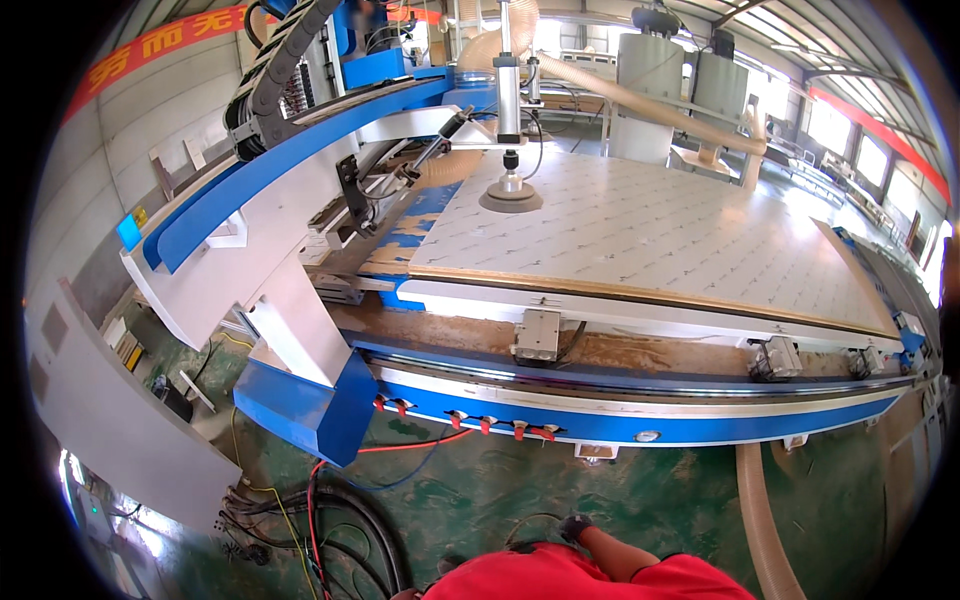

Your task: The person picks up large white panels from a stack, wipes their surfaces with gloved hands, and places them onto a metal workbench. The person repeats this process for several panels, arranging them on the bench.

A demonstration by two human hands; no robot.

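From a red sleeve at the lower edge, my bare right forearm point(612, 556) reaches forward and left over the green floor. At its end, where my right hand point(575, 528) is, only a small dark shape shows; its fingers cannot be made out, nor whether it holds anything. My left hand is out of view. Ahead stands a large blue and white panel-cutting machine point(610, 412). A broad white-faced board point(640, 225) lies on its bed, and a round suction cup point(511, 196) on a vertical cylinder meets the board near its left end.
Black hoses point(375, 530) and red, blue and yellow lines trail over the floor at left, beside a grey cabinet point(130, 390). Red valve handles point(485, 424) line the machine's front. A tan hose point(760, 520) runs down at right. A blue-edged gantry point(300, 150) overhangs the left end.
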